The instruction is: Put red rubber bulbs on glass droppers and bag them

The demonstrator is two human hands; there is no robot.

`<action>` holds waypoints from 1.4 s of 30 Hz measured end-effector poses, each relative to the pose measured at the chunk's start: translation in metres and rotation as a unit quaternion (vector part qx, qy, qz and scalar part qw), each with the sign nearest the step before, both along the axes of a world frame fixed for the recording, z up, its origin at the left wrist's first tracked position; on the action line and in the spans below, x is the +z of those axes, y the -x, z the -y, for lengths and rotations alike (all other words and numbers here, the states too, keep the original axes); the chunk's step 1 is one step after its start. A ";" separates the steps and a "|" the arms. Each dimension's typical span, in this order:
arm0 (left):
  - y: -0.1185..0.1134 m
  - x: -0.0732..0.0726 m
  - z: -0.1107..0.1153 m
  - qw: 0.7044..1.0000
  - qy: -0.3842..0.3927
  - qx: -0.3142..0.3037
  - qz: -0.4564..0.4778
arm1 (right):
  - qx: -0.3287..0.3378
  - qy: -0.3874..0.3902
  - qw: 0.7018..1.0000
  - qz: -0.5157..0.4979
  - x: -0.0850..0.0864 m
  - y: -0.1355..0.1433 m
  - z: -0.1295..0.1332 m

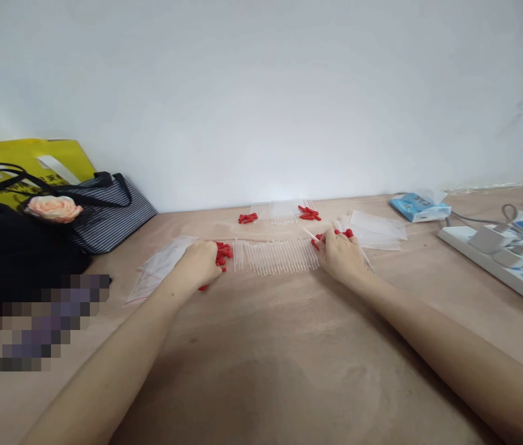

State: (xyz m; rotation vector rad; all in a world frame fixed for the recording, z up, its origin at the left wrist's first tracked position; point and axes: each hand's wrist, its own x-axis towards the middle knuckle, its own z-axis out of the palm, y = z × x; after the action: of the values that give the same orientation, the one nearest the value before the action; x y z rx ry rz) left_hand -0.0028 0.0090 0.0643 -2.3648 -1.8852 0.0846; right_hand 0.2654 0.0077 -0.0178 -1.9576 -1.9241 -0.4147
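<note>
The left hand (197,262) was turned so that its own back hid the fingertips, and I couldn't tell whether they had closed on anything; they were down at a heap of red pieces (225,250), partly covering it. The right hand (341,254) covered much of a second red cluster (349,233). Its fingers were pinched together on a slender pale tube (308,233), whose lower end disappeared into the grip. Over on the left, a dark object (57,321) was blurred into blocks, past recognising, and a black bag (15,247) ran out of sight; so did the power strip (488,256) on the right.

Between the hands, on the wooden tabletop (261,358), lay a row of clear tubes (280,256), thin and see-through, side by side (a bit like a little fence laid flat), the leftmost few slightly apart from the rest. The red pieces were small and bright, some with rounded ends. Clear plastic bags (376,228) lay just beyond the right hand, overlapping, their outlines hard to separate.
</note>
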 end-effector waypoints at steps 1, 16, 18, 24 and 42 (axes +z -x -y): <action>-0.002 0.003 0.002 1.000 -0.002 0.005 -0.001 | 0.015 -0.012 1.000 -0.015 -0.002 -0.001 -0.002; -0.049 -0.082 0.006 0.886 -0.155 -0.294 0.323 | 0.283 -0.057 0.940 -0.181 -0.021 0.008 0.011; -0.049 -0.082 0.006 0.879 -0.167 -0.305 0.326 | 0.307 -0.053 0.937 -0.155 -0.019 0.010 0.014; -0.049 -0.084 0.003 0.878 -0.174 -0.305 0.325 | 0.302 -0.068 0.949 -0.058 -0.016 0.014 0.020; -0.048 -0.083 0.010 0.884 -0.229 -0.328 0.243 | 0.363 -0.095 0.927 0.020 -0.014 0.015 0.026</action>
State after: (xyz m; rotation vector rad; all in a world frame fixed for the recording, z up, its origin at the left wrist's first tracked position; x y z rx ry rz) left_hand 0.0447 -0.0010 -0.0186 -2.6406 -0.9366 -0.9730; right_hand 0.2503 -0.0187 -0.0317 -1.0094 -2.3486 -0.4005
